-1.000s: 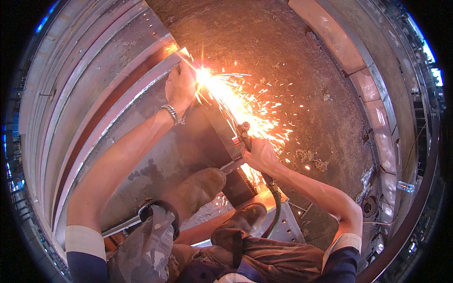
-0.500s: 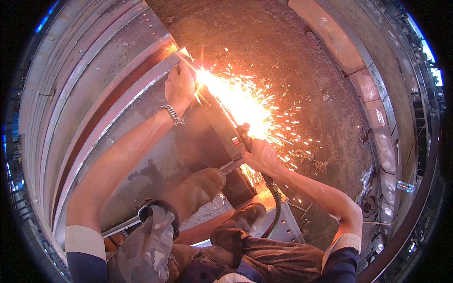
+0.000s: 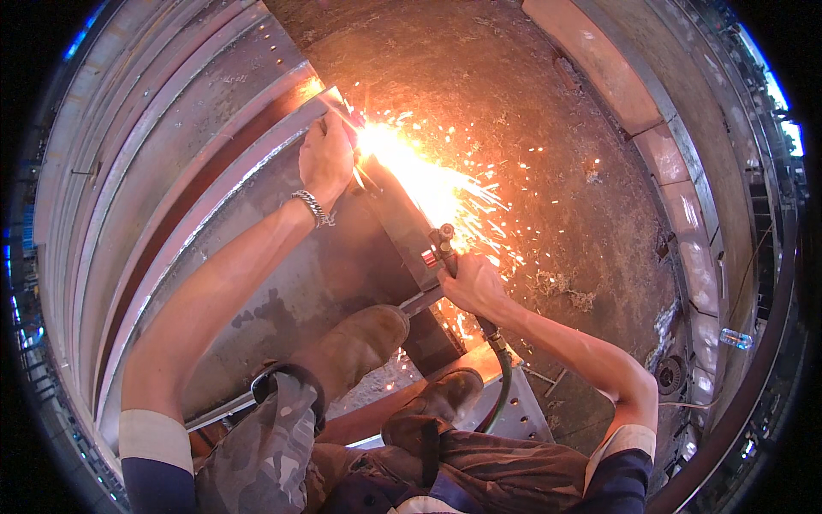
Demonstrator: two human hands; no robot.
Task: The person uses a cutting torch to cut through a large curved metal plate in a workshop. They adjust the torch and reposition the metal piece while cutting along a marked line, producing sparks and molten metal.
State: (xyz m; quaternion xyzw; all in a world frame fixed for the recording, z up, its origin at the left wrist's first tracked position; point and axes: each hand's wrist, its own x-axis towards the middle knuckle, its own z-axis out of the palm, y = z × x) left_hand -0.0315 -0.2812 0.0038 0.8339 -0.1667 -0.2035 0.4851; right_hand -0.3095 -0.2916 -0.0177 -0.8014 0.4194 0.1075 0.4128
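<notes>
My right hand (image 3: 473, 283) is wrapped round the handle of a gas cutting torch (image 3: 443, 244), with its valve knobs showing just ahead of my fingers. A hose (image 3: 505, 377) runs from the handle back toward my legs. Farther off to the left, my left hand (image 3: 328, 161) is closed at the corner of a steel beam (image 3: 390, 218), right beside the bright flame; what its fingers grip is hidden. White glare and orange sparks (image 3: 419, 176) hide the torch's front tube and tip. Sparks fly off to the right of the beam edge.
Several long steel beams (image 3: 184, 98) lie side by side at the left. My boots (image 3: 368, 338) rest on the steel near the hose. A drilled plate (image 3: 522, 411) lies beneath the hose. More steel (image 3: 676, 171) borders the stained floor (image 3: 565, 180) at the right, near a clear bottle (image 3: 735, 339).
The spray of sparks has shrunk and dimmed on its right side, so the torch's valve end shows more clearly. Both hands look to be in the same places.
</notes>
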